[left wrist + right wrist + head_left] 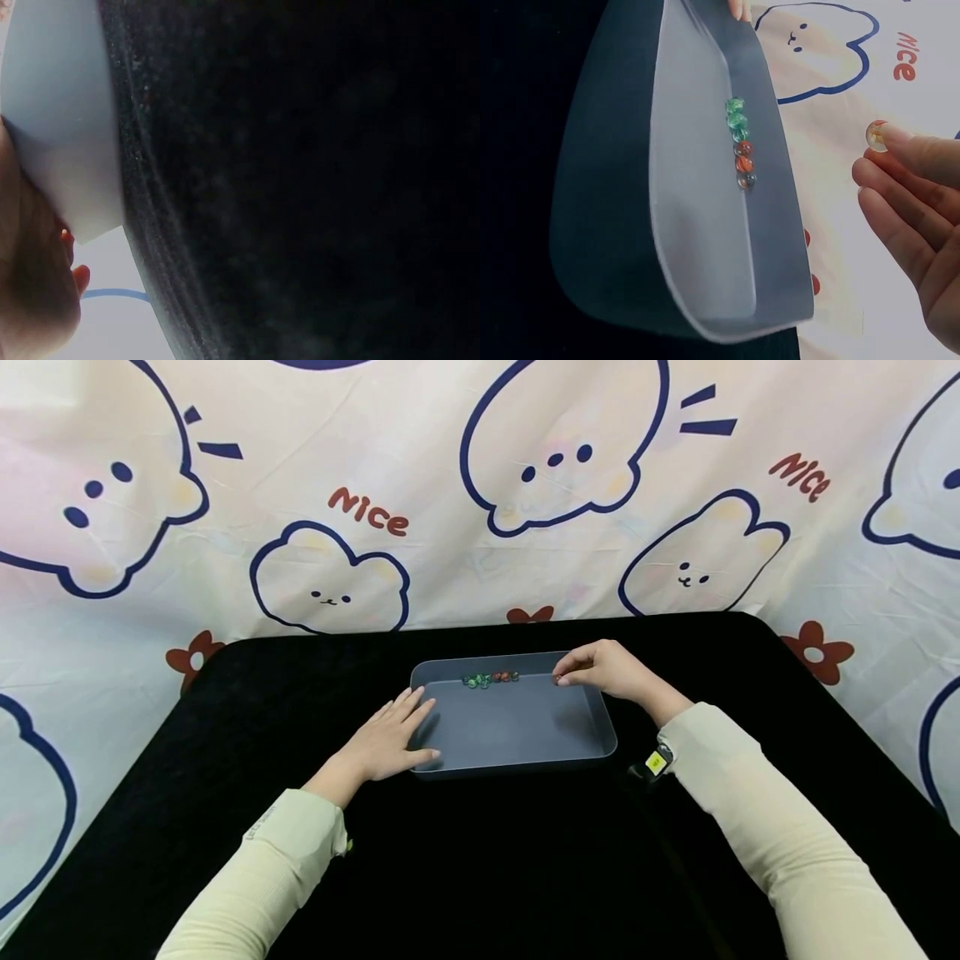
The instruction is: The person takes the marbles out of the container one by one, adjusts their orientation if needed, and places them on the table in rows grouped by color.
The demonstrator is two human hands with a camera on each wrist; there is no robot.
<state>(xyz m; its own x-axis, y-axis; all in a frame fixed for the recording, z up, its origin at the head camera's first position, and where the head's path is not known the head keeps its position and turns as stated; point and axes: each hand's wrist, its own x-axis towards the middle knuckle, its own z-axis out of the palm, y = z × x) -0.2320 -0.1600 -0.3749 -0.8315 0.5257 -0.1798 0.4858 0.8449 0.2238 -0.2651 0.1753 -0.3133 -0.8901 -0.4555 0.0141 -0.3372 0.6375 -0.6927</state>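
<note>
A shallow grey tray (510,727) lies on a black cloth. Along its far inner side sits a row of glass marbles, green ones (477,680) at the left and red ones (502,677) beside them; the right wrist view shows a dark, clear marble (746,181) at the row's end. Between thumb and fingertips my right hand (603,670) pinches a clear marble with red and yellow inside (875,136), over the tray's far right part. My left hand (390,737) rests with spread, straight fingers at the tray's left rim, also visible beside the tray wall (60,112) in the left wrist view.
Black cloth (480,860) covers the table around the tray. Behind the table's far edge hangs a pale curtain (450,577) printed with cartoon bears and red flowers. A watch-like device (657,763) with a yellow face sits at the right wrist.
</note>
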